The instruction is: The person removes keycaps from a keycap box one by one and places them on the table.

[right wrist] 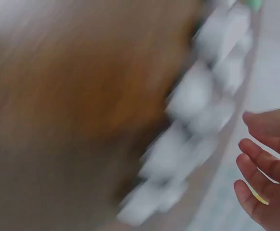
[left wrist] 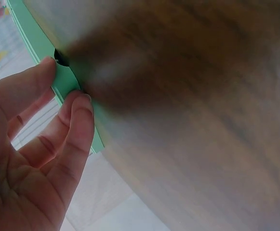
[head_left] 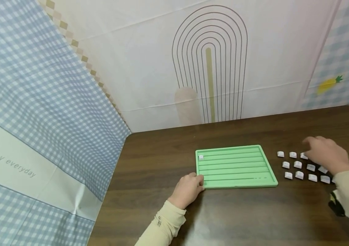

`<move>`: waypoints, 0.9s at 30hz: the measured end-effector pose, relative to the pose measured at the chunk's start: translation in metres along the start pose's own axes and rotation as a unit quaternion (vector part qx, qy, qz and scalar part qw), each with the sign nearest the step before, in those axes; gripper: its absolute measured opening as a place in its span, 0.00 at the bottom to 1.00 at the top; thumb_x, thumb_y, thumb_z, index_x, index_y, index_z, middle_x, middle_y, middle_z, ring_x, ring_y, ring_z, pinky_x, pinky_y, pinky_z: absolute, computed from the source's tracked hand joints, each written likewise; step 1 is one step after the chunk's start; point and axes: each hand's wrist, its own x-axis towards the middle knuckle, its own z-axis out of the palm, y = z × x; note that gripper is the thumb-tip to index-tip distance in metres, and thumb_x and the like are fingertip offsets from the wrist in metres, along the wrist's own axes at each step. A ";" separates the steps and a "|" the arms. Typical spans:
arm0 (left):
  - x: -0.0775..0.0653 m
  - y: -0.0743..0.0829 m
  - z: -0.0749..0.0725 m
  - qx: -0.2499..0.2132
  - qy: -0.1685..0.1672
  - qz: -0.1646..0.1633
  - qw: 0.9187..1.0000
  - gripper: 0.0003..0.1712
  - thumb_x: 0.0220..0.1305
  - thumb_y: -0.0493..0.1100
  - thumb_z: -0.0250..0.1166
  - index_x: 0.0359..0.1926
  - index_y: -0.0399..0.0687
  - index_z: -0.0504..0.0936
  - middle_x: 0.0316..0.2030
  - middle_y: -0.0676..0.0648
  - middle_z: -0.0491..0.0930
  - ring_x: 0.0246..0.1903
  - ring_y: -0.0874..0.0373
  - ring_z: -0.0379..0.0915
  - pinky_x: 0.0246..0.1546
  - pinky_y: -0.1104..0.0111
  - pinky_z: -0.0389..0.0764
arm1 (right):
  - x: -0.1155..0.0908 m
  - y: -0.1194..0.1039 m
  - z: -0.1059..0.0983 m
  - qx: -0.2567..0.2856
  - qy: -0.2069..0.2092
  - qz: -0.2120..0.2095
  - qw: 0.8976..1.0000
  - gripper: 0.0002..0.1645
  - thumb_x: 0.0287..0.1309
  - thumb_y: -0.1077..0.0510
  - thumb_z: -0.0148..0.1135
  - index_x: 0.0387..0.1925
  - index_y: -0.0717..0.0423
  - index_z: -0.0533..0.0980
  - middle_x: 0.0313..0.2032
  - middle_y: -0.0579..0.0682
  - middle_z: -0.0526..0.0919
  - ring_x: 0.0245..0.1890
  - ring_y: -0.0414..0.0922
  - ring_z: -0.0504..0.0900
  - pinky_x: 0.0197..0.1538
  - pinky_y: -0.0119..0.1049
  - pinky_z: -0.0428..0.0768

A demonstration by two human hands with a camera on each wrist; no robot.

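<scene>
A light green ridged tray (head_left: 233,164) lies on the brown table, with one white keycap (head_left: 201,157) in its far left corner. At the near left corner of the tray, my left hand (head_left: 186,189) holds the edge; in the left wrist view thumb and fingers bend against the green rim (left wrist: 68,85). To the right of the tray sit several white keycaps (head_left: 297,165) in three loose rows. Over the far right end of these rows hovers my right hand (head_left: 328,153), hiding some of them. Its fingers are spread and relaxed with nothing between them in the right wrist view.
A small black and yellow object (head_left: 336,204) is partly covered by the right sleeve. Behind the wooden table (head_left: 159,160) hangs a printed cloth (head_left: 150,68), and a blue checked cloth (head_left: 54,92) covers the left side.
</scene>
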 end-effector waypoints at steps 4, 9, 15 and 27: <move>-0.003 -0.001 -0.002 0.005 0.004 -0.001 1.000 0.08 0.51 0.44 0.68 0.26 0.49 0.77 0.22 0.51 0.76 0.22 0.60 0.72 0.22 0.74 0.74 | 0.011 -0.061 0.002 0.010 0.031 -0.086 0.996 0.23 0.54 0.58 0.58 0.50 0.65 0.72 0.48 0.72 0.74 0.41 0.65 0.74 0.27 0.55 0.77; -0.004 0.001 -0.005 0.012 0.005 -0.002 1.000 0.07 0.51 0.45 0.68 0.26 0.49 0.77 0.22 0.51 0.76 0.23 0.60 0.73 0.23 0.74 0.75 | 0.023 -0.145 0.027 0.013 0.059 -0.157 0.986 0.18 0.54 0.56 0.60 0.46 0.61 0.75 0.45 0.65 0.79 0.43 0.62 0.76 0.35 0.58 0.79; -0.004 0.003 -0.006 0.014 0.006 0.001 1.000 0.07 0.51 0.45 0.68 0.26 0.50 0.77 0.22 0.52 0.76 0.22 0.61 0.73 0.23 0.74 0.75 | 0.032 -0.224 0.065 -0.010 0.071 -0.213 0.974 0.20 0.53 0.53 0.61 0.44 0.61 0.76 0.43 0.60 0.82 0.42 0.57 0.77 0.38 0.51 0.80; -0.004 0.003 -0.002 0.023 0.026 0.010 0.999 0.10 0.47 0.46 0.70 0.24 0.51 0.76 0.21 0.52 0.75 0.21 0.60 0.73 0.20 0.73 0.74 | 0.034 -0.267 0.097 -0.056 0.093 -0.215 0.971 0.12 0.54 0.56 0.61 0.38 0.59 0.76 0.36 0.55 0.81 0.37 0.51 0.76 0.34 0.44 0.82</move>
